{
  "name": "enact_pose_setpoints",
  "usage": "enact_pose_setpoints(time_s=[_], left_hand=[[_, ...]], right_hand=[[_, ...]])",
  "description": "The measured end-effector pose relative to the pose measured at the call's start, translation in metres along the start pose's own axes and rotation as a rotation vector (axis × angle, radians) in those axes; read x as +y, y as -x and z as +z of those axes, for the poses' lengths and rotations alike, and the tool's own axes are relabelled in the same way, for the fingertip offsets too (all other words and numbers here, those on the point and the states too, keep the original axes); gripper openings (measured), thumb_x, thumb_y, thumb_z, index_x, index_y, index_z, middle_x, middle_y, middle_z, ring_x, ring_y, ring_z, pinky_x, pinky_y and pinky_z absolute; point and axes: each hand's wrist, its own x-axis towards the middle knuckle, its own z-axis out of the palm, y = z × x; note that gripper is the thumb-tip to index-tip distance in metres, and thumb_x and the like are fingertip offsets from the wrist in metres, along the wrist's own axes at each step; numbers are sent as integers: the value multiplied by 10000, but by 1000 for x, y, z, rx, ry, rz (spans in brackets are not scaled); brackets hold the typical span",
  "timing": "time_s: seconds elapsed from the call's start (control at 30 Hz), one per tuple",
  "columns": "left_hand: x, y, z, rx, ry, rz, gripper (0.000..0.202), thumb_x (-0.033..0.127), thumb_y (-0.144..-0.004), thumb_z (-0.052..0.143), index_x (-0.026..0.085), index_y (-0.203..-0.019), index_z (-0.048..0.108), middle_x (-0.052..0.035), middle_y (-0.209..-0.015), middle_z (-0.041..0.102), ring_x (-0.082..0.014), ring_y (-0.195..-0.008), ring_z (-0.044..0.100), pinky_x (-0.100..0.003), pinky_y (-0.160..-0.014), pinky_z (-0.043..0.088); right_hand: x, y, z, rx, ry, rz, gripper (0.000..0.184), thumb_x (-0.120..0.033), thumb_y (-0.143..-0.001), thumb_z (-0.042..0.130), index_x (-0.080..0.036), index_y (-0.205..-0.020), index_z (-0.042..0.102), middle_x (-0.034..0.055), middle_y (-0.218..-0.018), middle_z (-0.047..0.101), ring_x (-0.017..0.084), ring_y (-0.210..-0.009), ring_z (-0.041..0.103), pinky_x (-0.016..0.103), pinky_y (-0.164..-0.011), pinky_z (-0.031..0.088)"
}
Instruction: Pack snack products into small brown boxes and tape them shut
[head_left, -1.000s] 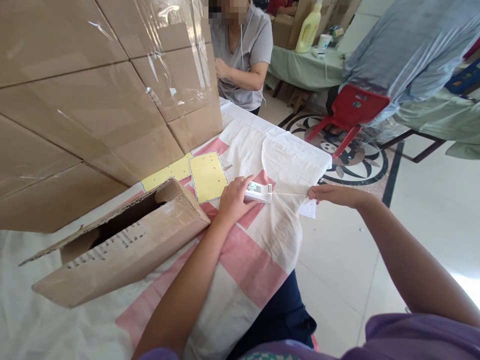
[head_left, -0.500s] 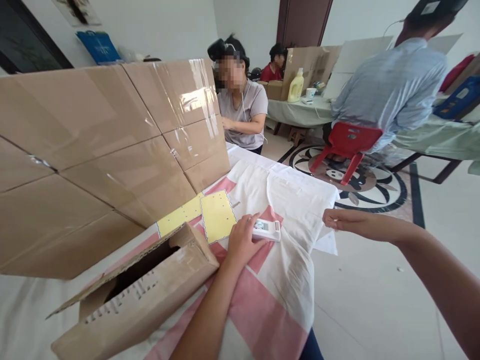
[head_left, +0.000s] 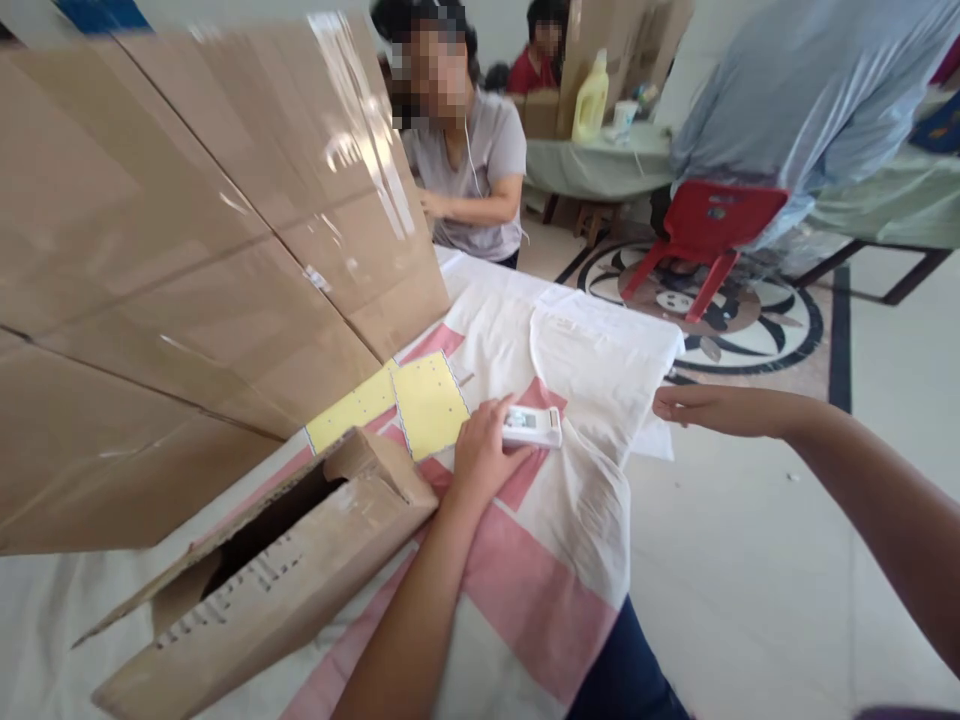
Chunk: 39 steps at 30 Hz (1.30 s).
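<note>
My left hand [head_left: 480, 455] rests on the table with its fingers closed on a small white device [head_left: 531, 427] that lies on the white and pink cloth [head_left: 525, 580]. My right hand [head_left: 694, 407] hangs past the table's right edge, fingers pinched together; what they hold is too thin to make out in this blurred frame. Two yellow dotted cards [head_left: 427, 403] lie just behind the left hand.
An open cardboard box [head_left: 285, 560] lies on its side at my left. A taped cardboard wall [head_left: 187, 250] stands behind it. A seated person [head_left: 472, 170] is at the table's far end; another person sits on a red chair [head_left: 709, 225] to the right.
My right hand moved farther right from the white device over the second, then held. The fine line seen between them a second ago no longer shows. The view tipped up, then back down.
</note>
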Motion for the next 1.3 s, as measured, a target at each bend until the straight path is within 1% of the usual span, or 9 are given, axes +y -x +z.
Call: enact_pose_setpoints(time_s=[0.1,0.2,0.37,0.53,0.77,0.87,1.03,1.13,1.3], left_hand=[[-3,1,2,40,-34,43,934,466,-804,874,276,-1550,345,-150,-1406,603,-331,-1254,645,-451,-1005,543],[-4,0,3,29,-60,57,960,483,-806,870,263,-1558,315,-147,-1391,602,-325,-1227,655,-438,-988,539],[-3,0,2,24,-59,78,958,460,-789,895,282,-1532,317,-124,-1370,620,-302,-1195,672,-399,-951,541],[-5,0,4,9,-34,47,952,430,-774,912,302,-1524,338,-105,-1378,635,-290,-1181,688,-381,-932,557],[-5,-1,3,4,-31,27,942,379,-755,929,271,-1509,375,-118,-1381,652,-307,-1176,697,-399,-922,564],[-4,-1,3,-1,-33,25,914,370,-768,918,262,-1508,394,-118,-1373,655,-311,-1181,696,-402,-933,559],[0,-1,2,-17,-26,51,831,394,-834,856,249,-1513,400,-115,-1355,657,-307,-1179,690,-404,-944,545],[3,0,2,-28,-29,48,783,389,-857,831,231,-1500,413,-122,-1360,652,-301,-1158,693,-400,-921,544],[5,1,1,-9,-12,63,756,387,-848,840,232,-1472,443,-106,-1316,670,-278,-1108,707,-360,-875,543]], right_hand=[[28,-10,33,-148,-124,-2,574,-785,-884,516,-219,-902,612,100,-1001,621,272,-950,556,446,-938,479],[43,-13,52,-117,-208,3,489,-711,-934,512,-234,-940,622,90,-1043,632,262,-983,559,440,-967,476],[54,-19,52,-119,-248,-47,405,-667,-907,598,-271,-942,677,70,-1149,646,274,-1042,574,426,-963,504],[58,-23,57,-105,-301,-89,443,-703,-892,616,-269,-949,685,71,-1201,626,278,-1071,564,437,-971,518],[67,-28,78,-49,-447,-110,556,-755,-798,696,-227,-973,686,71,-1095,631,244,-1023,558,432,-946,516],[66,-22,78,-43,-453,-83,565,-752,-763,727,-220,-946,673,54,-1058,608,228,-1012,552,423,-940,525],[54,-1,63,8,-367,-9,597,-764,-696,765,-202,-824,610,24,-918,531,206,-915,536,439,-911,537],[46,11,56,34,-319,31,595,-741,-638,806,-199,-783,608,23,-859,526,209,-886,531,452,-896,543],[31,21,54,76,-251,57,554,-709,-637,797,-200,-764,619,37,-864,562,202,-864,554,434,-872,559]])
